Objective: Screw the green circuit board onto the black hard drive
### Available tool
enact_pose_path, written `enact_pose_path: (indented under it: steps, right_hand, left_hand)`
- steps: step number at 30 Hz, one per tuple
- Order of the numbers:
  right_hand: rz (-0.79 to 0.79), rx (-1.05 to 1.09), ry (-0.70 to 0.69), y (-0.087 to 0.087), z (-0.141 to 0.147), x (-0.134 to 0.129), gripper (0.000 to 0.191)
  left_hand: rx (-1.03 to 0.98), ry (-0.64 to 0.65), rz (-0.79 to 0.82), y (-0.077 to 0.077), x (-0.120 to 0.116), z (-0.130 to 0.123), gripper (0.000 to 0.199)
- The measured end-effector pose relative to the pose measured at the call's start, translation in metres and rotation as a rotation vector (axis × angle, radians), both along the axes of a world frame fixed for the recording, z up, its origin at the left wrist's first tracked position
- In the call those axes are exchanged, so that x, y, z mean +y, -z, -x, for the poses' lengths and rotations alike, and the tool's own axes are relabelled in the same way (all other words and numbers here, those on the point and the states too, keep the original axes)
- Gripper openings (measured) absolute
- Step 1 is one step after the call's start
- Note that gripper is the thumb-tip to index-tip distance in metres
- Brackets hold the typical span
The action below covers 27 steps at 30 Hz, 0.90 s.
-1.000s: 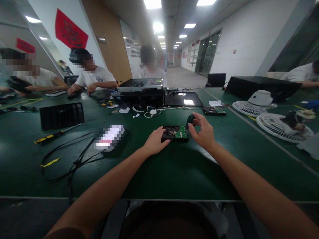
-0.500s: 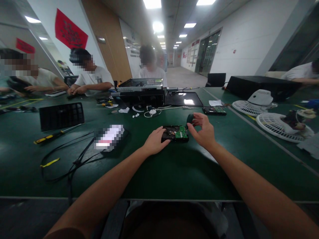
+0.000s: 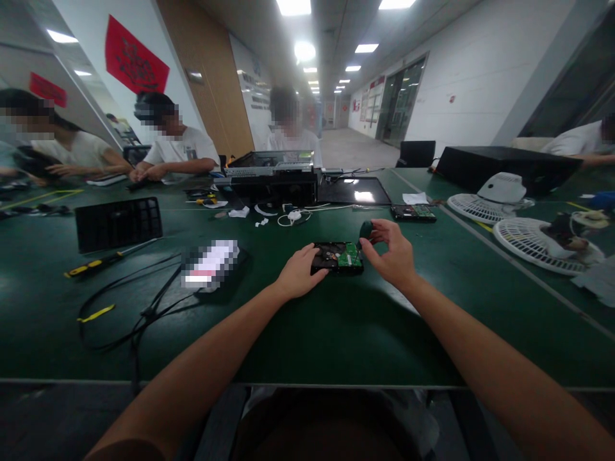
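Observation:
A black hard drive with a green circuit board (image 3: 350, 255) lies on the green table (image 3: 307, 333) in front of me. My left hand (image 3: 302, 273) grips its left end, thumb along the near side and fingers at the far side. Between the thumb and fingers of my right hand (image 3: 391, 253) is a dark green screwdriver handle (image 3: 366, 229), held upright over the right end of the circuit board. The tip of the screwdriver is too small to make out clearly.
Left are a pixelated device (image 3: 211, 266), black cables (image 3: 148, 314), a yellow-black screwdriver (image 3: 96, 264) and a black panel (image 3: 118, 224). Beyond stand a metal case (image 3: 269, 182) and another drive (image 3: 414, 213). White fan parts (image 3: 538, 246) lie right. People sit around the table.
Both hands stay in nearly the same place on the drive and the screwdriver. The green handle has shifted very slightly.

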State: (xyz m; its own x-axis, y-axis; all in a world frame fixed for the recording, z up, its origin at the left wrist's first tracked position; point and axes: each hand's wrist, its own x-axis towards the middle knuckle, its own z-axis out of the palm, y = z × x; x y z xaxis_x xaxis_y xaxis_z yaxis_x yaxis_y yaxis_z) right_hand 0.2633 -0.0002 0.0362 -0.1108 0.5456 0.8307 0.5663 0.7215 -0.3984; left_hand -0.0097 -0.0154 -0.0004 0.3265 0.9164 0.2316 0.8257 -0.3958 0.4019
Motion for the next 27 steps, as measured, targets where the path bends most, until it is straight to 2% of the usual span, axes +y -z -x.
enact_pose_path:
  steps: [27]
  right_hand:
    - [-0.021,0.005,0.062,0.0014,-0.0008,0.0022,0.044]
  left_hand:
    - [0.013,0.002,-0.012,0.0019,0.0014,0.0005,0.068]
